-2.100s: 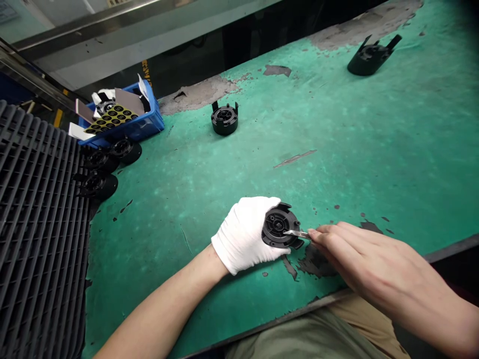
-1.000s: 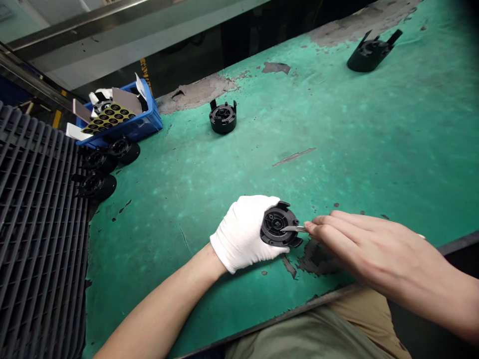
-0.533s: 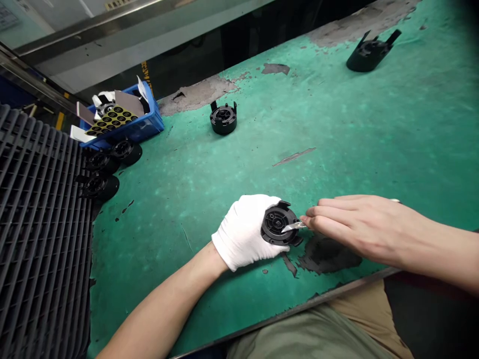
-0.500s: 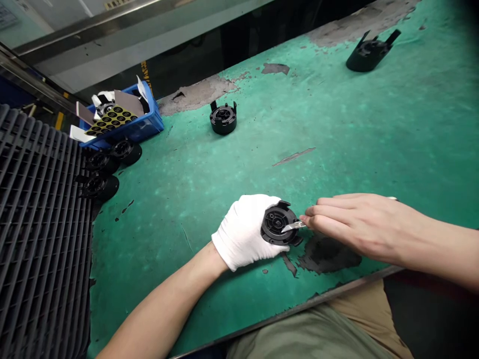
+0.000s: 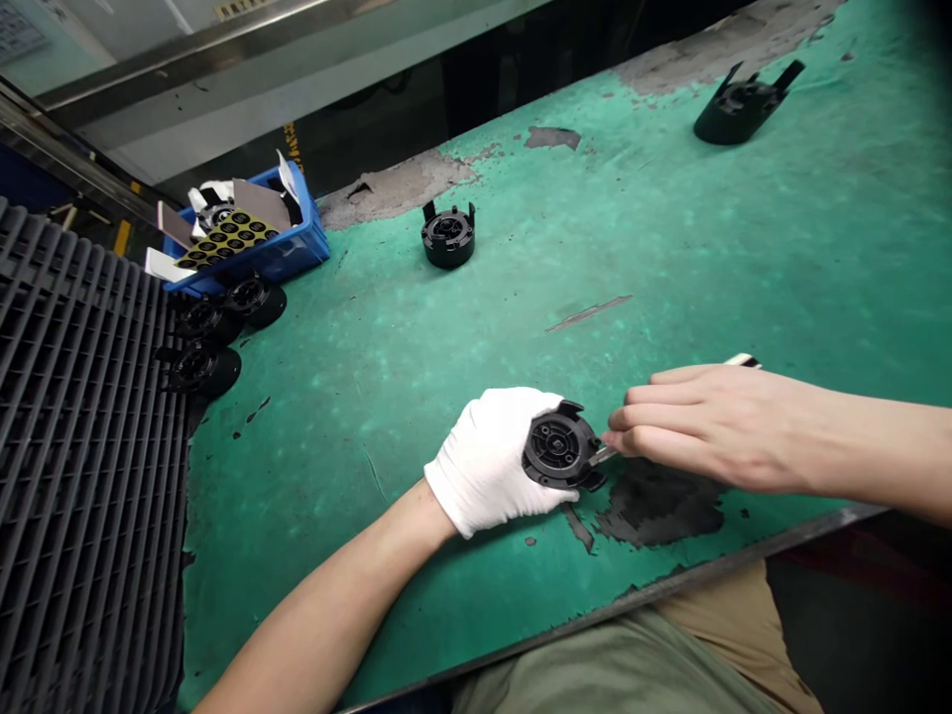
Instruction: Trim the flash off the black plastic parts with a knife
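My left hand (image 5: 491,461), in a white glove, is closed around a round black plastic part (image 5: 559,448) with upright tabs on its rim. The part's ribbed inner face is turned up towards me. My bare right hand (image 5: 691,426) is closed on a slim knife (image 5: 602,454); its metal blade meets the right side of the part's rim. The far end of the knife's handle sticks out behind my knuckles. Most of the handle is hidden inside my fingers.
A similar black part (image 5: 448,238) stands further back, another (image 5: 746,102) at the far right. Several more black parts (image 5: 200,369) sit by a dark slatted rack (image 5: 74,446) at left. Behind them is a blue bin (image 5: 301,243) with cards. The green tabletop (image 5: 357,337) has worn patches.
The knife blade has drawn back from the part's inner face to its right rim. My right hand has tilted, showing more of the handle's end. My left hand keeps its hold.
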The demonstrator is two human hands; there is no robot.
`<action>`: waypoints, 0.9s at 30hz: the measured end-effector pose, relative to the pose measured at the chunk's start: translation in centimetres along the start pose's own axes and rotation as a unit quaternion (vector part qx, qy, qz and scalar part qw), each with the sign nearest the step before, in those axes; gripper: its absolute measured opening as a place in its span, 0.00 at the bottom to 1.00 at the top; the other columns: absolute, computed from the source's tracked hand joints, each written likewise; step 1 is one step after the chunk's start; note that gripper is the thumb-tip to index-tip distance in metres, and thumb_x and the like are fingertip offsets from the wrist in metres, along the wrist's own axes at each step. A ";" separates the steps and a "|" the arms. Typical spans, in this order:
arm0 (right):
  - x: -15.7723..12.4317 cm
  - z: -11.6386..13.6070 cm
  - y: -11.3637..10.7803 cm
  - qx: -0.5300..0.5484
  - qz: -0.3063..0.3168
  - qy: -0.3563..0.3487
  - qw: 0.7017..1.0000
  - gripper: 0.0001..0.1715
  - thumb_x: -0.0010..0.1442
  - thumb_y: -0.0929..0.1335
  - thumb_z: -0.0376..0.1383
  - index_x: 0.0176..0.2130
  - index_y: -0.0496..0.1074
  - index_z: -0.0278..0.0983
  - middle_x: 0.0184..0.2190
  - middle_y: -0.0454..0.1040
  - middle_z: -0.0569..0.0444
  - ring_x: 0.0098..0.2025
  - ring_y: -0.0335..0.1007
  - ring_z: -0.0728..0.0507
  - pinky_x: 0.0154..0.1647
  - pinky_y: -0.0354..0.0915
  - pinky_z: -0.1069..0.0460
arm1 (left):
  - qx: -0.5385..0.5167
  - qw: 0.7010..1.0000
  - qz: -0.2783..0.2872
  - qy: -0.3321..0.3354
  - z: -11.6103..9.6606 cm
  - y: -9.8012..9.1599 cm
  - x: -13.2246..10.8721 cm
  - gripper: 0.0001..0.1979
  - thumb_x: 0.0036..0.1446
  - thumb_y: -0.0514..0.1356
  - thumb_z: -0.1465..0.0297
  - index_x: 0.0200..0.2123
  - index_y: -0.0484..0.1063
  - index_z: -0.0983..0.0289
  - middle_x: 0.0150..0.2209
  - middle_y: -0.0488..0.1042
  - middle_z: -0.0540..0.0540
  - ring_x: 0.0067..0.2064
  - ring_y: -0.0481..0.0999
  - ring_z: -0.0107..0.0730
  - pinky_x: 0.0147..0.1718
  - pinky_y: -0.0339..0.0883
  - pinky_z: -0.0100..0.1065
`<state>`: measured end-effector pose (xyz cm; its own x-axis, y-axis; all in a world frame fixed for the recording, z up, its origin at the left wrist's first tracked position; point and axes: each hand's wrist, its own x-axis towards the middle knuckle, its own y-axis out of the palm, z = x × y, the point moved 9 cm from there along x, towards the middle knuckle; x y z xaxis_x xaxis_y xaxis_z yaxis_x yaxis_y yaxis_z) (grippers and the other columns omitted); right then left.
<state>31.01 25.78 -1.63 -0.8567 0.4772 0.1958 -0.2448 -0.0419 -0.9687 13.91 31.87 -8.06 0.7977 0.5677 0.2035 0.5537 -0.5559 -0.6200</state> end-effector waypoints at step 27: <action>-1.3 1.7 0.1 -0.064 -0.119 0.199 0.971 0.08 0.90 0.69 0.31 0.57 0.82 0.38 0.43 0.88 0.49 0.41 0.87 0.40 0.44 0.77 0.44 | 0.001 1.000 -0.031 0.003 0.3 0.1 -0.9 0.34 0.62 0.87 0.48 0.62 0.85 0.58 0.56 0.95 0.62 0.59 0.97 0.63 0.66 0.91 0.58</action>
<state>31.32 23.61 -1.73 -0.5336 0.7626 0.3657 -0.3334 0.2077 -0.9196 13.13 31.47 -8.50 0.7633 0.5972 0.2466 0.6019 -0.5185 -0.6074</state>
